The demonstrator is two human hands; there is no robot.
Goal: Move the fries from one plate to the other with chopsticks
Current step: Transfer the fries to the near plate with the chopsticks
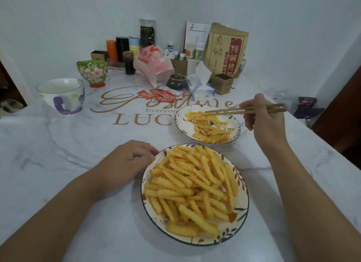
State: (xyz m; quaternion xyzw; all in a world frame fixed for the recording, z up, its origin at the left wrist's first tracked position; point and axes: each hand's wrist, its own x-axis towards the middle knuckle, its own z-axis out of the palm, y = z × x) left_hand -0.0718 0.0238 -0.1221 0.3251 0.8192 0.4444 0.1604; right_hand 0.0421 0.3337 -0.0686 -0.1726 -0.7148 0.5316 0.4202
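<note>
A near plate with a leaf pattern is piled high with crinkle-cut fries. Beyond it to the right, a far plate of the same kind carries a thinner layer of fries. My right hand grips a pair of wooden chopsticks; their tips hover over the far plate's fries, and I cannot tell whether a fry sits between them. My left hand rests on the table with loosely curled fingers, touching the near plate's left rim and holding nothing.
Ketchup packets lie behind the far plate, near a tissue pack. A white mug and a green flowered bowl stand at the left. Bottles, a plastic bag, boxes and a brown paper bag crowd the back.
</note>
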